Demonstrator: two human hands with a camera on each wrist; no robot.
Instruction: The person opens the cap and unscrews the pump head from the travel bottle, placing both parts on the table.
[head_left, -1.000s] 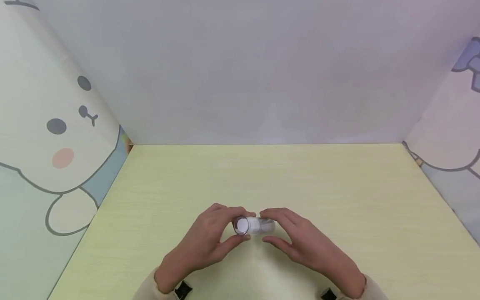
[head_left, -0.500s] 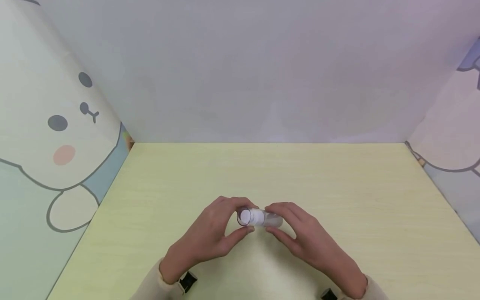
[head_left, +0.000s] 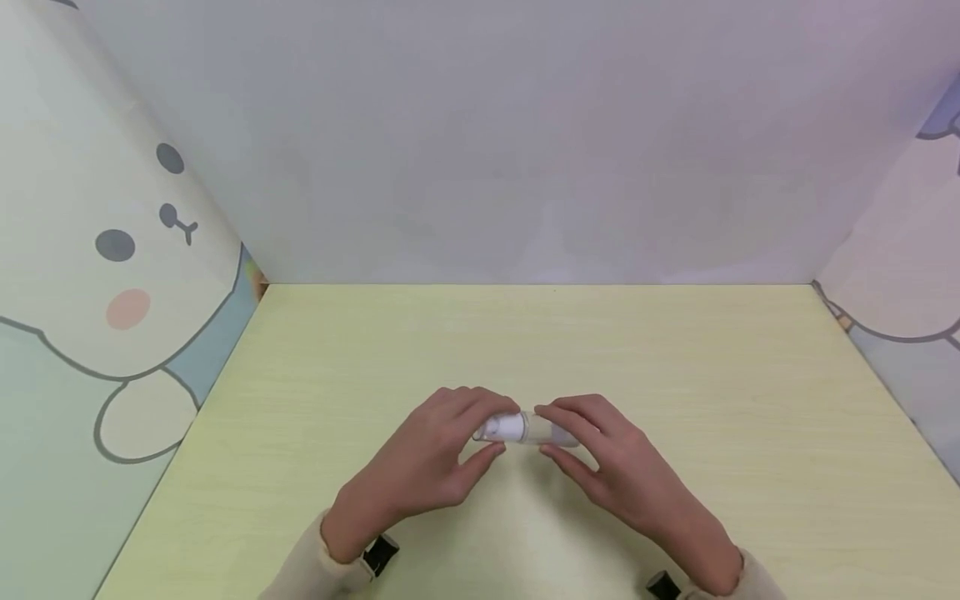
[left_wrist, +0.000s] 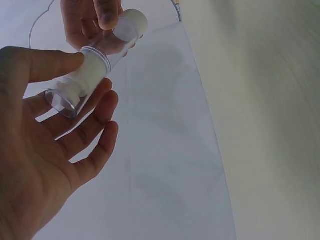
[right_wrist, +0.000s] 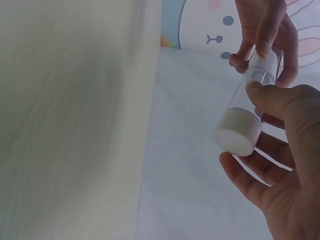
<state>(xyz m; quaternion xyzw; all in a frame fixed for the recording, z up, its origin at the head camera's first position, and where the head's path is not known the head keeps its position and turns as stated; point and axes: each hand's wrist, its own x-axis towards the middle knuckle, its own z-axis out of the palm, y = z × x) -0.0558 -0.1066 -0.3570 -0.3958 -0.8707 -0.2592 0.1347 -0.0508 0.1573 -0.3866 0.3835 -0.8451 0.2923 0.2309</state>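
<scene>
Between both hands, held above the table, is a small clear pump bottle (head_left: 537,428) with a transparent cap over a white pump head. In the head view it lies nearly level, cap end to the left. My left hand (head_left: 427,462) pinches the cap end between thumb and fingers; the left wrist view shows the clear cap (left_wrist: 62,102) and the white pump (left_wrist: 92,72) inside. My right hand (head_left: 626,467) grips the clear body with thumb and fingers. A white base (right_wrist: 239,132) closes the bottle's other end in the right wrist view. The body looks see-through, its contents unclear.
A pale wooden table (head_left: 540,350) spreads beneath the hands. A plain light wall (head_left: 525,150) rises at its far edge, and panels with cartoon animals, such as the left panel (head_left: 52,275), flank both sides. Dark wristband pieces (head_left: 381,554) show near the cuffs.
Both hands have risen slightly and shifted a little right with the bottle. Its cap end has turned from facing the head camera to pointing more leftward. The right fingers have moved slightly farther from the left.
</scene>
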